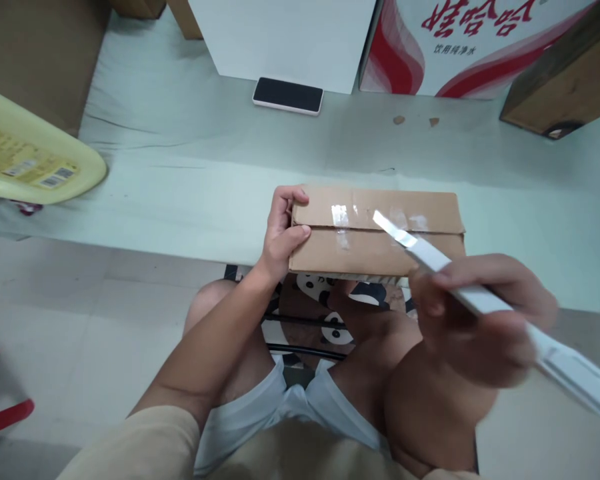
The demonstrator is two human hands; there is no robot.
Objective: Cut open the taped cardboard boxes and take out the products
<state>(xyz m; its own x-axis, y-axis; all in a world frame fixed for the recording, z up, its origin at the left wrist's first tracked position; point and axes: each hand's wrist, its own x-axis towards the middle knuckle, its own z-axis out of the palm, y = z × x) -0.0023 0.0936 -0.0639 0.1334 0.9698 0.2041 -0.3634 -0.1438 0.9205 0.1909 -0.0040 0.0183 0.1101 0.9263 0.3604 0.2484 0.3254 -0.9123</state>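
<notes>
A small cardboard box (320,250) lies at the front edge of the table, its two top flaps meeting along a lengthwise seam with bits of clear tape across it. My left hand (283,230) grips the box's left end, thumb and index finger on the top. In my right hand (480,320) is a white utility knife (433,257) with its blade out. The knife is held above the right part of the box, its tip pointing up and left over the seam. Whether the blade touches the cardboard I cannot tell. My right hand is slightly blurred.
A black-screened phone (287,95) lies near a white box (285,40) at the back. A red and white carton (460,60) and a brown box (560,80) stand back right. On the left lies a yellow bottle (35,150). Two small brown scraps (399,120) lie behind the box.
</notes>
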